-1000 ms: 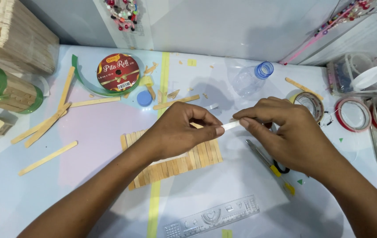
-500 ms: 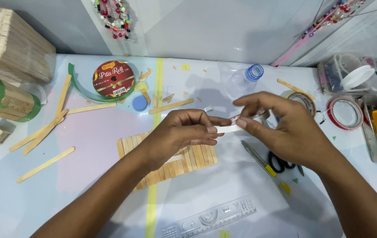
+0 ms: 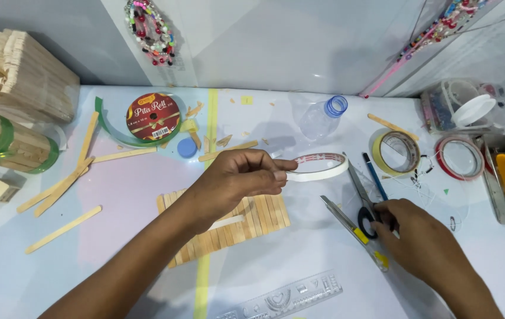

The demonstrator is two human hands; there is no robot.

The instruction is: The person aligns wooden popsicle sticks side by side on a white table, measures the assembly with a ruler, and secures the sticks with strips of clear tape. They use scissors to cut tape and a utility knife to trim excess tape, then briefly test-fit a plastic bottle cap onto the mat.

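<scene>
White tabletop (image 3: 299, 254) spreads out under you, littered with craft supplies. Your left hand (image 3: 237, 177) pinches one roll of white double-sided tape (image 3: 318, 166) between thumb and fingers, holding it just above the table, beside one flat panel of glued wooden sticks (image 3: 229, 227) that lies under your wrist. Your right hand (image 3: 421, 245) rests on the table with its fingers closed on the black handles of one pair of scissors (image 3: 361, 204), whose blades point away from you toward the held roll. Two more tape rolls lie past the scissors: a yellowish roll (image 3: 395, 152) and a red-edged roll (image 3: 458, 158). One clear ruler (image 3: 291, 298) sits near your edge, and one empty plastic bottle (image 3: 320, 118) lies farther back.
</scene>
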